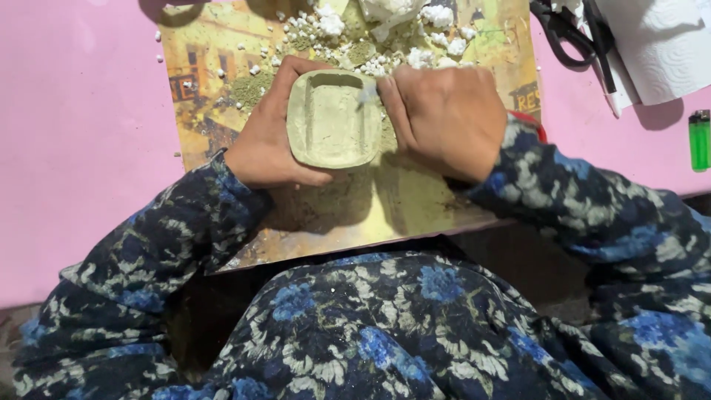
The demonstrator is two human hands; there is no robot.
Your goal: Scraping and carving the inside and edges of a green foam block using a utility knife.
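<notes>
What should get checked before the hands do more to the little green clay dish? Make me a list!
1. Left hand cradles the clay dish: ok.
2. Right hand grips a small tool at the rim: ok; tool type: cannot tell.
3. Dish looks whole, no cracks: ok.
4. Work board under the dish: ok.
5. White crumbs clear of the dish: not ok, they lie close.
6. Scissors away from hands: ok.

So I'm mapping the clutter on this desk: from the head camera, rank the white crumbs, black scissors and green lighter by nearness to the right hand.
From the right hand:
1. White crumbs, just above it on the printed board.
2. Black scissors, up and to its right on the pink tabletop.
3. Green lighter, far right, near the frame edge.
</notes>
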